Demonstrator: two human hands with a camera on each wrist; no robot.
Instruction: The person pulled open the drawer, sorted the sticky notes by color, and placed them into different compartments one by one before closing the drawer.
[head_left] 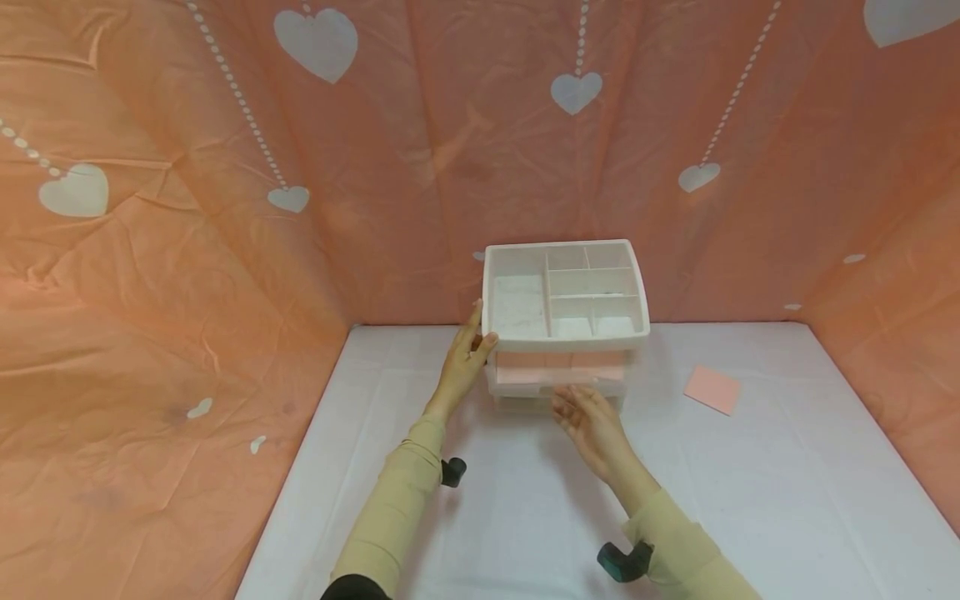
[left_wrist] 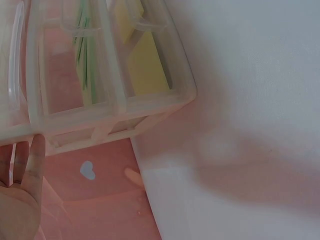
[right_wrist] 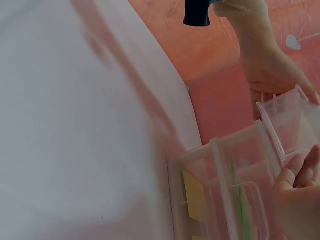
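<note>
A white drawer organizer stands at the back of the table, its top divided into compartments. Its top drawer is pulled partway out, with pink paper visible inside. My left hand rests against the organizer's left side, fingers extended, thumb at the front corner. At the drawer front, my right hand hooks bent fingers over the front handle. Through the lower drawers in the left wrist view, green paper pieces and yellow paper show.
A pink square of paper lies on the white-covered table, right of the organizer. A peach cloth with white hearts hangs close behind and along both sides.
</note>
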